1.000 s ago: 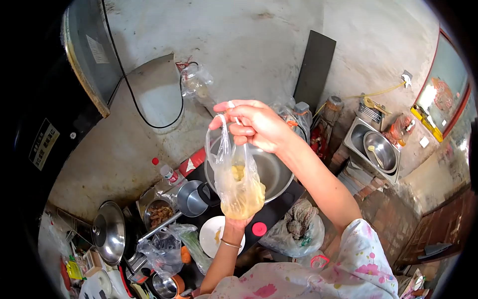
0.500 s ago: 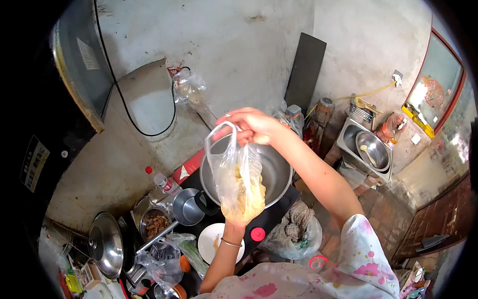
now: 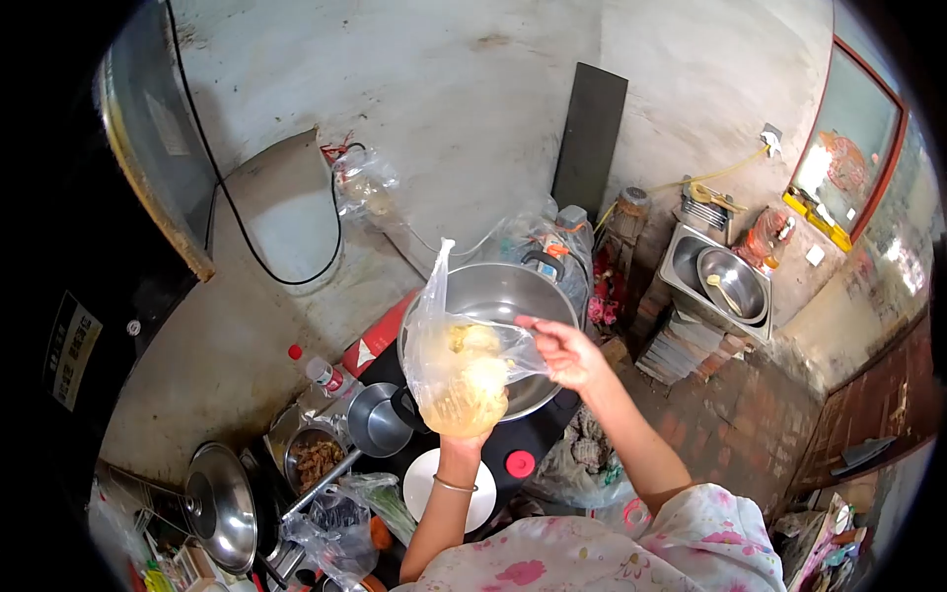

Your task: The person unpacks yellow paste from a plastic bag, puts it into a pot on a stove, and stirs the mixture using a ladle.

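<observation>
A clear plastic bag (image 3: 430,331) with several pale yellow lumps of food (image 3: 476,380) inside rests on my left hand (image 3: 464,441), which supports it from below. My left fingers are mostly hidden behind the bag. My right hand (image 3: 562,353) pinches one edge of the bag and stretches it out to the right, so the mouth gapes. The other handle stands up loose above the lumps. Behind and beneath the bag is a large steel pot (image 3: 538,308) with dark handles. A white plate (image 3: 481,501) lies under my left wrist, which wears a bracelet.
Left of the pot are a small saucepan (image 3: 378,419), a bowl of brown food (image 3: 314,457), a bottle with a red cap (image 3: 323,372) and a lidded wok (image 3: 219,508). A red knob (image 3: 520,464) is on the black stove. At right, a sink (image 3: 691,259) holds a steel basin (image 3: 732,284).
My right hand has let go of the handles at the top and moved down and right, drawing one side of the bag outward. The bag has opened, and the lumps show more clearly.
</observation>
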`<state>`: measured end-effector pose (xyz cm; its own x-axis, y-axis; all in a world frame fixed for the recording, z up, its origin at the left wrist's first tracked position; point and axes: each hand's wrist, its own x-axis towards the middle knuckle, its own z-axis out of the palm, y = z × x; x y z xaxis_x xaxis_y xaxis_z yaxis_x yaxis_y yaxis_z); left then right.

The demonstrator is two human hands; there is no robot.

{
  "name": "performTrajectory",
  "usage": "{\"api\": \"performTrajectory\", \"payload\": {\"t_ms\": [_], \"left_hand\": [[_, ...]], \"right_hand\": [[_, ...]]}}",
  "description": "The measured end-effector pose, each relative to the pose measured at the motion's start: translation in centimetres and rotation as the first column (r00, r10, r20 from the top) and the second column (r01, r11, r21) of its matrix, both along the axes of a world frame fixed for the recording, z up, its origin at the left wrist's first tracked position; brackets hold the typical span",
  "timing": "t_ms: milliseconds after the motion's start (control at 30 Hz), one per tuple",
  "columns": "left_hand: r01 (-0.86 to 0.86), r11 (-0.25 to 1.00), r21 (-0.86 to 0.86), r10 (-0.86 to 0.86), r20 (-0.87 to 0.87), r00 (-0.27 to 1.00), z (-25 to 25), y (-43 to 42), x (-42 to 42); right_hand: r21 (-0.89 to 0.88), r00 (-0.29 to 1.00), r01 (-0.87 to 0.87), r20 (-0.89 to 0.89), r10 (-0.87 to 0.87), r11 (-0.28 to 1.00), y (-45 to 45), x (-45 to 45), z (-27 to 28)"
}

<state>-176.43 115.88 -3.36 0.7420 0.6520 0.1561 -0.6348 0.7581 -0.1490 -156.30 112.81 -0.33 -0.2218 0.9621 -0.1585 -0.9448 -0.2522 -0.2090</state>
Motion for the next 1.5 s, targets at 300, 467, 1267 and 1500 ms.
{"api": "performTrajectory", "payload": {"t_ms": [300,467,1267,1500], "left_hand": [[-0.114,0.991,-0.064,0.109,-0.086,0.99,0.9,1.2,0.4],[-0.082,0.987,-0.138,0.085,0.023,0.996,-0.3,0.9,0.0],[-0.024,0.998,0.055,0.03,-0.12,0.992,3.8,-1.4,1.7],[0.047,0.999,0.015,-0.046,-0.04,0.998,1.8,-2.3,1.6]], "right_hand": [[-0.034,0.891,0.271,-0.37,-0.264,0.962,-7.6,-7.6,-2.6],[-0.172,0.913,0.172,-0.341,-0.222,0.97,-8.8,-12.1,-4.0],[0.43,0.062,-0.544,0.877,-0.476,0.721,3.6,-5.7,18.5],[0.027,-0.214,-0.818,0.913,-0.347,0.574,9.4,-10.2,18.0]]}}
